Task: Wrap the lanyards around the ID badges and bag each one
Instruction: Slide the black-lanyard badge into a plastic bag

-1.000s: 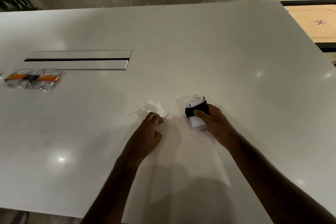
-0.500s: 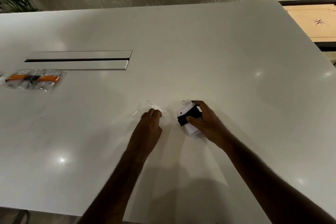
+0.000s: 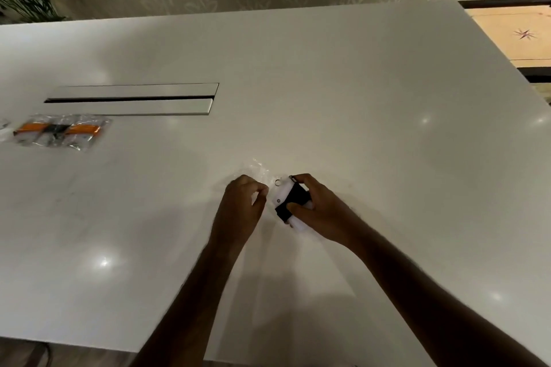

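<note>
My right hand (image 3: 316, 211) grips a white ID badge (image 3: 283, 192) with a black lanyard wound around its middle; a small metal ring sticks out at its upper left end. Just to its left, my left hand (image 3: 243, 205) pinches the edge of a clear plastic bag (image 3: 260, 170) that lies crumpled on the white table (image 3: 357, 98). The badge's ring end points toward the bag and sits close to my left fingers. Whether the bag's mouth is open I cannot tell.
At the far left of the table lie several bagged badges (image 3: 61, 132) with orange and black lanyards. A long cable slot (image 3: 131, 99) is set into the tabletop behind them. The table's right edge borders a wooden floor (image 3: 518, 36).
My right hand has carried the wrapped badge leftward, up to the left hand. The left hand has shifted slightly right while still pinching the bag.
</note>
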